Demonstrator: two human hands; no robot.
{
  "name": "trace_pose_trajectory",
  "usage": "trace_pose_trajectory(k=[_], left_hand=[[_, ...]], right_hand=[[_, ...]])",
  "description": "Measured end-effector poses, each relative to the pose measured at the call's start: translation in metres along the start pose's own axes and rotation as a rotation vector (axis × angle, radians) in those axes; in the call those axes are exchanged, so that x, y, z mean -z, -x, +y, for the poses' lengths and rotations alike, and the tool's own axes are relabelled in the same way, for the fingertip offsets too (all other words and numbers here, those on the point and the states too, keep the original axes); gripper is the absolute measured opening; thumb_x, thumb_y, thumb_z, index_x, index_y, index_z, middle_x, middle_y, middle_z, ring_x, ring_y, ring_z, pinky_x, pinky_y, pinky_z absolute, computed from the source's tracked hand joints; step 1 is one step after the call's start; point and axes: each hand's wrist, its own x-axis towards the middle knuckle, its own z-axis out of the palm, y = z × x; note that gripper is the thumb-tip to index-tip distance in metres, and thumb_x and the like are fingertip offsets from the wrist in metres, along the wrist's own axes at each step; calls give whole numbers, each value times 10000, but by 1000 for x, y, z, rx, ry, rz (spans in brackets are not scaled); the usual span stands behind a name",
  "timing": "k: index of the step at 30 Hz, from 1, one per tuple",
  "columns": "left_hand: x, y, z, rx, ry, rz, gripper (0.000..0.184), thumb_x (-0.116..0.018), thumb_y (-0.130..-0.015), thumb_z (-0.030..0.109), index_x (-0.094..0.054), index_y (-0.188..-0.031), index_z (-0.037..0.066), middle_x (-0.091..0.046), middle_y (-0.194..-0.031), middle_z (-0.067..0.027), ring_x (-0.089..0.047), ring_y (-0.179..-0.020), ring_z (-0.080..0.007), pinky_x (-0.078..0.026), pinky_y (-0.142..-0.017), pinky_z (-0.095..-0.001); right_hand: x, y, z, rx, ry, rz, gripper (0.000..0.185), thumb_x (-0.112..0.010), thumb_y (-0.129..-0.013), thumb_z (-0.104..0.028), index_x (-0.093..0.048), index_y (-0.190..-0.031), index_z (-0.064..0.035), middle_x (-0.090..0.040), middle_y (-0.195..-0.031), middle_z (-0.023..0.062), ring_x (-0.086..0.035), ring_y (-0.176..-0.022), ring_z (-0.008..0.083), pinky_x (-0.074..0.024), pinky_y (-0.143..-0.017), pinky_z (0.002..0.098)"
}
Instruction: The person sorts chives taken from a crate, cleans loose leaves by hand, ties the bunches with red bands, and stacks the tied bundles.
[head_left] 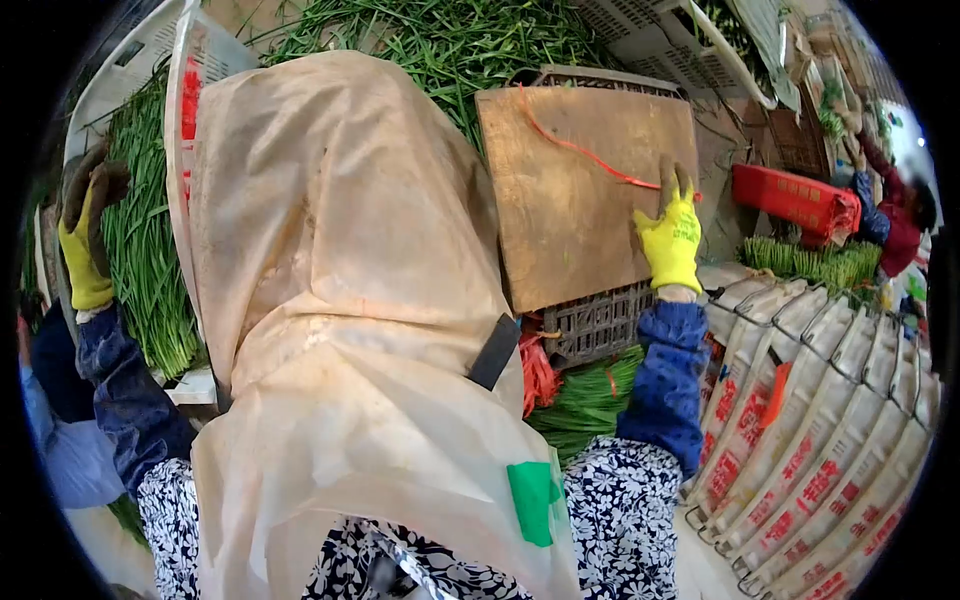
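Observation:
My left hand (88, 230), in a yellow glove with dark fingers, is at the far left beside a pile of long green leafy stalks (150, 220). Its fingers are apart and curved, and nothing shows between them. My right hand (670, 235), gloved alike, is over the right part of a brown wooden board (585, 210). Its fingers are stretched out across a thin red tie (575, 146) that lies over the board; I cannot tell whether they touch the tie. Under the board is a dark plastic crate (600, 325).
A beige cover (330, 220) fills the middle. Loose green stalks (440, 45) lie behind. Red strips (538, 375) hang below the board. White crates with red print (790, 440) stand at right, near a red box (795, 200). Another person (900, 215) works at far right.

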Motion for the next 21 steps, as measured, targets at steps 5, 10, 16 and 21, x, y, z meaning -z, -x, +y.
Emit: trace_pose_trajectory(k=[5,10,16,21], left_hand=[[58,63,-5,292,200,344,307,-577,-954,133,-624,-1238,27,-686,-1112,-94,-645,-1002,-186,-515,-884,-308],[49,77,-5,256,697,583,391,-634,-924,68,-550,-1302,24,-687,-1008,-91,-634,-844,-133,-512,-779,-257],[65,109,-79,348,708,574,449,-689,-913,159,-534,-1317,41,-646,-1064,-54,-616,-928,-122,-494,-809,-233],[81,177,-96,595,50,499,539,-747,-867,280,-534,-1320,82,-644,-1082,-65,-618,-1028,-162,-491,-871,-283]], right_hand=[[-27,2,-50,142,-60,-106,622,-696,-822,-211,-482,-1399,-115,-518,-1362,207,-518,-1223,388,-438,-1007,433],[46,-4,-31,-127,7,-154,652,-705,-833,-175,-444,-1422,-75,-504,-1375,183,-482,-1260,367,-396,-1042,421],[72,-68,-147,219,-81,-104,545,-642,-880,-95,-469,-1391,-23,-458,-1416,194,-449,-1295,349,-384,-1060,421],[60,-93,-315,582,-561,-206,494,-566,-902,4,-469,-1386,2,-475,-1410,162,-443,-1305,298,-334,-1096,407]])
